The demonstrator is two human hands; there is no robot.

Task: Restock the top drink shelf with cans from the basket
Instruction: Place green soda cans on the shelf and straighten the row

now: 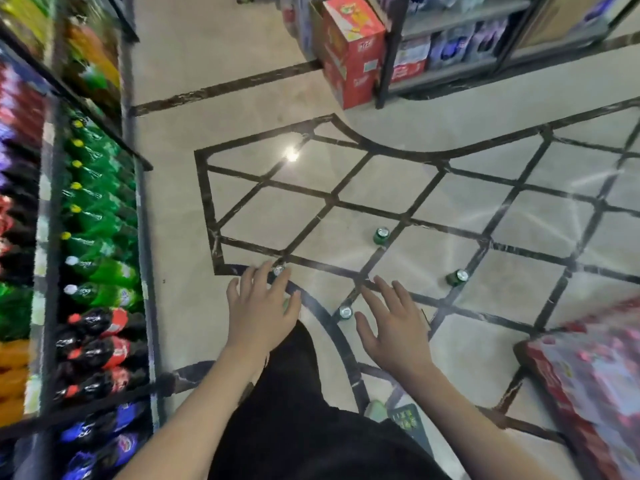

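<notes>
A glossy beige stone floor (450, 209) with dark inlaid bands forming a diamond lattice fills the middle of the shop aisle, a bright lamp glare on it toward 12 o'clock. Both hands hang over the floor, palms down, fingers spread and straight, gripping nothing. The left hand (265, 311) sits at about 7 o'clock of the lattice; one can (278, 270) with a silver top shows just past its fingertips, and whether the fingers touch it cannot be told. The right hand (393, 322) hovers beside it, and a second can (345, 312) stands upright in the gap between the two hands. Two more green cans stand well apart on open floor: one (381, 235) toward 12 o'clock of the hands, another (458, 277) toward 2 o'clock. All are small cylinders with shiny lids. At 9 o'clock a dark metal-framed drink shelf (138, 188) holds rows of green, red-labelled and blue plastic bottles, its edge close to the left forearm. A red carton (353, 60) stands at 12 o'clock, and a shrink-wrapped red pack (588, 382) lies at 4 o'clock.
</notes>
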